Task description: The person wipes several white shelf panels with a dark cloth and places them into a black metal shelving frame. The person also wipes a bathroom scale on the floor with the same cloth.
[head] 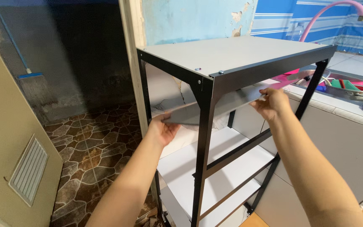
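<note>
Left hand (163,131): closed on the near end of the grey shelf panel (215,106).
Right hand (272,104): closed on the far end.
Panel: held tilted inside the black shelf frame (202,138), just under the top board (227,52).

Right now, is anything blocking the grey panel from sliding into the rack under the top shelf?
The black front corner post crosses in front of the grey panel, held tilted by the left hand and right hand. Under the top shelf, nothing else visibly blocks it.
</note>
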